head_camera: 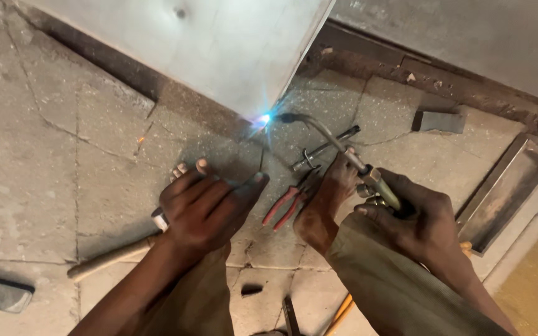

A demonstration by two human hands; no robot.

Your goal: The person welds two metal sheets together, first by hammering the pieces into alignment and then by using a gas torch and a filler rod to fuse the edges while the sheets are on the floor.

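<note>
Head view: a person crouches over a cracked concrete floor [94, 155], welding.
Torch: a thin curved metal welding torch [337, 146] with a brass-coloured handle; its tip meets the bottom corner of a pale metal box [219, 50] in a bright blue-white spark [263, 118].
Right hand [412, 214]: fingers closed around the torch handle.
Left hand [203, 205]: flat, fingers spread, holding nothing, above a wooden-handled hammer [110, 255].
Nearby: red-handled pliers [287, 205] beside a bare foot [325, 205].
</note>
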